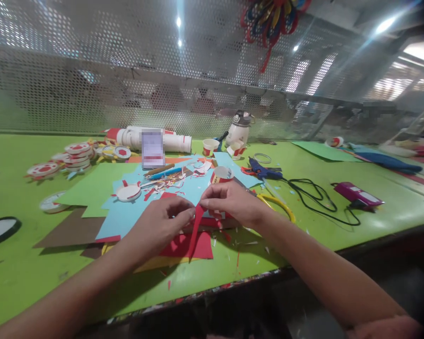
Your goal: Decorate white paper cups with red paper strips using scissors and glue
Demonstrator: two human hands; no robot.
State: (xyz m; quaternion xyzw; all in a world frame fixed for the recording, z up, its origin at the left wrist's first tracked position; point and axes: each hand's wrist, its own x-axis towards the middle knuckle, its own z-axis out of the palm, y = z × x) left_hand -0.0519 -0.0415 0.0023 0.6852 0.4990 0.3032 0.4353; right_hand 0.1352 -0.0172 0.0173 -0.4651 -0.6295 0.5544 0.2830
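1. Head view, centre of the frame: the right hand (pixel 233 200) pinches a red paper strip (pixel 195 235) at its upper end; the strip slants down toward lower centre
2. Just left of it, the left hand (pixel 167 214) has thumb and finger closed on the strip's edge
3. Right of centre: a blue glue gun (pixel 265 170)

overhead lamps (pixel 386 25) flaring | glare upper right | lower-right corner dark | edges stretched | soft blur

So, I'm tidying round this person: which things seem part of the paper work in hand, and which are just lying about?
Probably in the job:
red paper strip, at the fingertips of the left hand and right hand
coloured paper sheets
blue glue gun

Probably just lying about:
lidded bottle
blue item, far right
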